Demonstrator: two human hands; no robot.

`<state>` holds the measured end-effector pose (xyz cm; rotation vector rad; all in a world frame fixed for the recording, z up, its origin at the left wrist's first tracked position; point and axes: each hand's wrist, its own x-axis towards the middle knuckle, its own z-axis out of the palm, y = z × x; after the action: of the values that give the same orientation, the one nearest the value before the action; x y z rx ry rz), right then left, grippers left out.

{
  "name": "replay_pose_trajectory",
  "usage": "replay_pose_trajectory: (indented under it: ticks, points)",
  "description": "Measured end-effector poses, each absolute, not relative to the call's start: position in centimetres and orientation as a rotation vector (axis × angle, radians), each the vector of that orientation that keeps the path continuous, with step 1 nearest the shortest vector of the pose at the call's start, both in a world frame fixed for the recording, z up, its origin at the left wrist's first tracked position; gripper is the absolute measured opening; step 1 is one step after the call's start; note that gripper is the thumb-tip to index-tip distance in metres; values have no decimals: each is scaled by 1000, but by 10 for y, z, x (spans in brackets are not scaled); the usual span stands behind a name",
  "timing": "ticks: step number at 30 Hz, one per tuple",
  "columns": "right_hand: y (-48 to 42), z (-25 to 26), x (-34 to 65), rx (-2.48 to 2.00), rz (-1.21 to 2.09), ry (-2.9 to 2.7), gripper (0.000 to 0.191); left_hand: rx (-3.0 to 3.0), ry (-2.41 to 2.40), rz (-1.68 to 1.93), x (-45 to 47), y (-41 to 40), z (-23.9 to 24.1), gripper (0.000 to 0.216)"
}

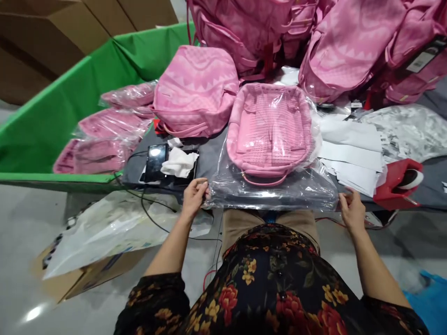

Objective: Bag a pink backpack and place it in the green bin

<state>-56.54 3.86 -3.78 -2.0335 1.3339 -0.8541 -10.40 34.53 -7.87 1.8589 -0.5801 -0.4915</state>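
A pink backpack [270, 130] lies flat inside a clear plastic bag [303, 188], straps upward, its top handle toward me. The bag's near edge is stretched out along the table's front. My left hand [194, 197] pinches the left corner of that edge between thumb and fingers. At the right corner, my right hand [352, 209] grips the plastic the same way. Beyond the bag, to the left, another pink backpack [197, 88] rests front side up on the table, outside any bag that I can see.
Several bagged pink backpacks [104, 121] lie in a green fabric bin [70, 93] at left. A phone [155, 160] and crumpled white tissue [179, 163] sit near my left hand. Papers [352, 149] and a red tape dispenser [398, 184] are at right. More backpacks [352, 46] stand behind.
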Motion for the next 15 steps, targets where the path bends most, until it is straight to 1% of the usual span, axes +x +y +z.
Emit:
replay_pose_trajectory:
  ticks: [2, 3, 5, 6, 8, 10, 13, 15]
  points:
    - [42, -40, -577, -2423, -858, 1289, 46, 2013, -959, -238, -101, 360, -83, 44]
    - [44, -40, -581, -2571, -817, 1212, 40, 2056, -1172, -133, -100, 366, -85, 39]
    - [47, -39, -583, -2719, -736, 1001, 26, 2046, -1547, -47, -100, 372, -89, 26]
    - [48, -38, -582, -2728, -731, 903, 21, 2005, -1675, -60, -101, 373, -90, 24]
    - [49, -33, -576, -2647, -780, 799, 24, 1928, -1774, -136, -102, 371, -91, 27]
    - [51, -26, -567, -2452, -900, 888, 31, 1947, -1660, -202, -102, 368, -89, 36]
    - [54, -19, -551, -2060, -1104, 1128, 36, 2020, -1397, -180, -101, 370, -83, 42]
    - [55, -21, -542, -1869, -1211, 1173, 41, 2014, -1463, -123, -101, 375, -81, 45]
